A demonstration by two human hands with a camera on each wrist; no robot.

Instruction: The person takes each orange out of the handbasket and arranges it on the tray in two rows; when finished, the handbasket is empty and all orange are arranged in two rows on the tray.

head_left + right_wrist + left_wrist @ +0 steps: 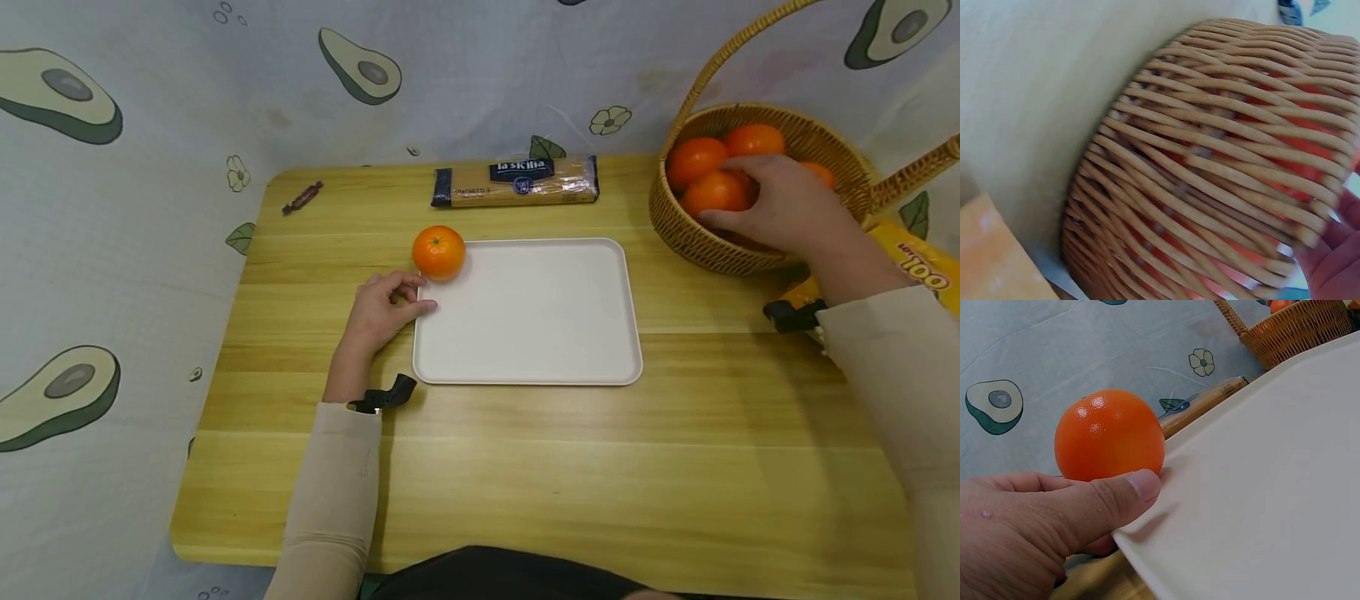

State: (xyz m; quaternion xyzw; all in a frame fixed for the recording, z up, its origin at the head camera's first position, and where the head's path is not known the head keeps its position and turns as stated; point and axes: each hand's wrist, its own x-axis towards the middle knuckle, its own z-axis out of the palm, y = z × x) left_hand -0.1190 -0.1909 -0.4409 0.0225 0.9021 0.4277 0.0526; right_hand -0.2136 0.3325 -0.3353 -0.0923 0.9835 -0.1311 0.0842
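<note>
In the head view, an orange point(438, 252) sits on the upper left corner of a white tray point(525, 312). My left hand point(382, 308) is at the tray's left edge just below that orange. Its thumb reaches over the rim and casts a shadow on the tray, while the other fingers bend loosely beside the edge. On the right, my right hand point(787, 200) reaches into a wicker basket point(686, 229) and grips an orange point(716, 193) between thumb and fingers. More oranges point(696, 162) lie around it. The basket's side hides most of this hand in the right wrist view.
A spaghetti pack point(517, 183) lies behind the tray. A small wrapped candy point(303, 197) is at the back left of the wooden table point(525, 467). A yellow packet point(911, 258) sits beside the basket, partly under my right forearm. The basket's tall handle point(705, 75) arches above it.
</note>
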